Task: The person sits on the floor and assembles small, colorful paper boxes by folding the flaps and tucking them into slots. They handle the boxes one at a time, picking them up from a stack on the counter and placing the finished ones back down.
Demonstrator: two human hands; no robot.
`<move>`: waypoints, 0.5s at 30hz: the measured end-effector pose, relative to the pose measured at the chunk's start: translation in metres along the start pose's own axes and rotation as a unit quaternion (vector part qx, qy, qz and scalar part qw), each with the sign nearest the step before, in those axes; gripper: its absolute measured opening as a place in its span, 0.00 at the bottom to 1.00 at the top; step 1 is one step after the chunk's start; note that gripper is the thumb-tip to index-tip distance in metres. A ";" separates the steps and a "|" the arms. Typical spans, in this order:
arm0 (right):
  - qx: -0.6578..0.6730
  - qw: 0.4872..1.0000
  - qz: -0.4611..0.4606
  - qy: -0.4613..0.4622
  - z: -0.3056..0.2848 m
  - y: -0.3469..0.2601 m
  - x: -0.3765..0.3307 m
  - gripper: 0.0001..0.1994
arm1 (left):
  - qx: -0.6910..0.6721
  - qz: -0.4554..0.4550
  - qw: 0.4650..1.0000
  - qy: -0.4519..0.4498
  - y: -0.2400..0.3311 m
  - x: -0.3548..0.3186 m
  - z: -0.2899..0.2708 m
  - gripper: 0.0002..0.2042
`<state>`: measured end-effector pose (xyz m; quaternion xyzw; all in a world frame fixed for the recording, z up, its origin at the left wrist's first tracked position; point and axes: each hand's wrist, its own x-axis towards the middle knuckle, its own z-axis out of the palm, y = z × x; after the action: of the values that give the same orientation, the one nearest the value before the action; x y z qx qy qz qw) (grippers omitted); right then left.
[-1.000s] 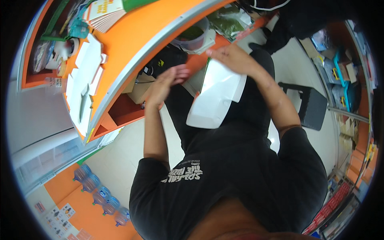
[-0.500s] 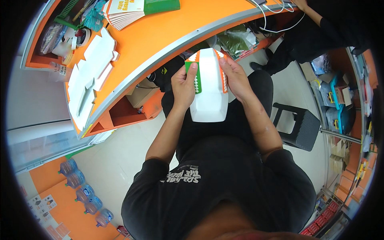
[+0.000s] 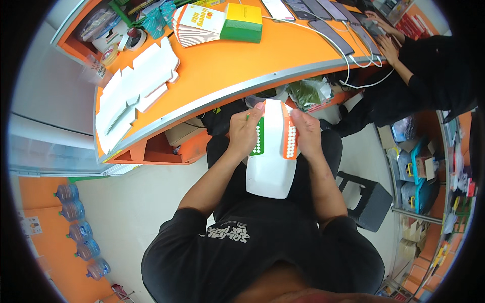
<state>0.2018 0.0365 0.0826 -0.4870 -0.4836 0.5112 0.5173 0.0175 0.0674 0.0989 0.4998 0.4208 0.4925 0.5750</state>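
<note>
I see the left hand [image 3: 243,132] and right hand [image 3: 305,132] gripping a white carton [image 3: 270,161] by its sides. Fingers clench the green and orange flaps, below the orange desk's [image 3: 212,70] edge.

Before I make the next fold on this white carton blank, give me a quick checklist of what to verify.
1. Left hand grips the white cardboard carton blank at its green dotted flap: ok.
2. Right hand grips the orange dotted flap: ok.
3. Both flaps bent up evenly: cannot tell.
4. Blank held apart from the orange curved counter: ok.
5. Flat white blanks stacked on the counter: ok.
</note>
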 end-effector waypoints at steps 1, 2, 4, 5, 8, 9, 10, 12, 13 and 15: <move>0.090 0.996 0.000 -0.026 0.001 -0.001 0.003 0.28 | -0.013 0.056 0.998 0.014 -0.001 -0.001 -0.004 0.20; 0.180 0.982 0.002 -0.052 0.000 -0.001 0.005 0.31 | -0.035 0.115 0.991 0.055 -0.001 0.003 -0.007 0.20; 0.203 0.965 0.094 -0.136 -0.011 0.011 0.000 0.40 | -0.045 0.223 0.968 0.109 0.008 0.012 -0.010 0.20; 0.220 0.956 0.158 -0.116 -0.013 0.021 -0.012 0.40 | -0.034 0.274 0.954 0.121 0.015 0.016 -0.011 0.21; 0.244 0.937 0.197 -0.154 -0.019 0.034 -0.017 0.42 | -0.044 0.328 0.927 0.179 0.032 0.030 -0.010 0.21; 0.204 0.949 0.178 -0.161 -0.022 0.025 -0.012 0.43 | -0.032 0.325 0.935 0.135 0.042 0.035 -0.020 0.22; 0.168 0.965 0.146 -0.138 -0.018 0.011 -0.003 0.44 | -0.168 0.275 0.945 0.062 0.056 0.043 -0.022 0.22; 0.037 0.986 0.013 -0.163 -0.023 -0.027 0.021 0.47 | -0.361 0.147 0.918 -0.071 0.090 0.070 -0.027 0.24; -0.131 0.965 -0.089 -0.211 -0.010 -0.064 0.039 0.48 | -0.365 0.122 0.917 -0.102 0.102 0.087 -0.036 0.24; -0.405 0.858 -0.265 -0.174 0.019 -0.131 0.083 0.49 | -0.104 0.081 0.961 -0.242 0.145 0.145 -0.076 0.28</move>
<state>0.1908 0.1191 0.2148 -0.4100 -0.8408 0.1902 0.2978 -0.0546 0.2253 0.2325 0.5742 0.1732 0.4427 0.6666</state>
